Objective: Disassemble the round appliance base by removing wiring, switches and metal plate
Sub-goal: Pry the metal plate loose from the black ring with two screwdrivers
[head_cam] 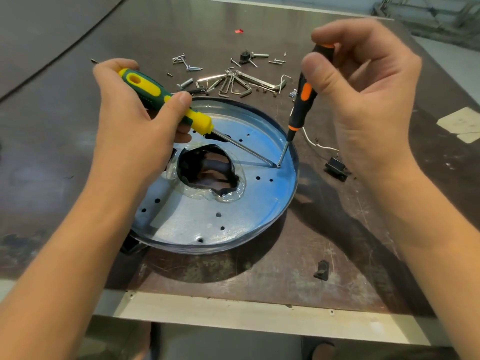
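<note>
We're in a workshop, no doubt about it: a dark, scuffed and scratched workbench with a screwed-on metal edging strip along its near side. Spread across the back lie a fan of hex keys, loose screws and a bolt. A yellow-and-green screwdriver and a black-and-orange screwdriver are both in use over the bench, and bare metal framing shows beyond the far right corner.

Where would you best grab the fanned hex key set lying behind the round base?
The hex key set: likely at its far end, where the keys converge, pinched from above. The bent ends fan out flat on the table, so one pinch there gathers all.
</note>
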Available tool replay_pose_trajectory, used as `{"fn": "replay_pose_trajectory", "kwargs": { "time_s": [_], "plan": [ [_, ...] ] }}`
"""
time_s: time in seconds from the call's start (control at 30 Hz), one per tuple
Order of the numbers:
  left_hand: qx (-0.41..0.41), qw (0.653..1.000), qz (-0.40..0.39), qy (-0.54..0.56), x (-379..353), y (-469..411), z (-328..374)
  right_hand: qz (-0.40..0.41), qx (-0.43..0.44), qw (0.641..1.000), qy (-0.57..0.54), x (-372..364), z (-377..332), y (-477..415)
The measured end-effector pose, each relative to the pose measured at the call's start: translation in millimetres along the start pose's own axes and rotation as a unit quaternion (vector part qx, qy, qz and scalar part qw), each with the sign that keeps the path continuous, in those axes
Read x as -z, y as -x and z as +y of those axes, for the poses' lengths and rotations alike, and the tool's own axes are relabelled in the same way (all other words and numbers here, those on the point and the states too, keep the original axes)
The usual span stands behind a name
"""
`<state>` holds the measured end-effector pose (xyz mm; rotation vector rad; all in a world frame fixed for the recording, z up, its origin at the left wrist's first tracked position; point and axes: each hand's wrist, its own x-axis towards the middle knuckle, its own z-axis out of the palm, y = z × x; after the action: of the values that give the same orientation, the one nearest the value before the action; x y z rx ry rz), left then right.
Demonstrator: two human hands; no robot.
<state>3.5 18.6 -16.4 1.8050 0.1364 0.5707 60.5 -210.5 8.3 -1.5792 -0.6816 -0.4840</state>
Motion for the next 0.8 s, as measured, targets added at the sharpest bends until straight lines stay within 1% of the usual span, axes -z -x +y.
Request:
{"fn": "replay_pose_trajectory", "kwargs": {
  "time_s": [0.1,0.23,0.37,0.47,0.57,0.73,0.8],
  "plan": [
    [0.005,1.0,0.0,-0.007,0.0,0.1,2.3,-0.015,0.001,1.0,-0.007,4.7,4.3,-0.7],
    [0.009,1.0,0.002,-0.003,-0.3,0.6,3.5,-0.017,-0.027,0.999,-0.037,1.9,4.1,2.3],
    [0.007,1.0,-0.002,-0.003,-0.3,0.8,3.5,-0.009,-0.001,1.0,0.004,-2.2,1.9,2.7],
    [0.01,1.0,-0.002,-0.008,0.2,1.1,3.2,-0.02,0.003,1.0,0.018,0.5,1.7,1.5],
    [0.01,1.0,-0.001,-0.01,0.1,1.1,4.0,-0.02,-0.014,1.0,0.002,2.8,1.9,2.7],
    [0.016,1.0,0.001,0.004,-0.5,0.1,4.4,0.009,0.011,0.998,0.061,1.7,-1.5,-1.2],
    [0.015,1.0,0.002,0.002,-0.1,-0.3,3.8,-0.001,0.011,0.998,0.057,4.6,-0.5,-2.7]
  ]
}}
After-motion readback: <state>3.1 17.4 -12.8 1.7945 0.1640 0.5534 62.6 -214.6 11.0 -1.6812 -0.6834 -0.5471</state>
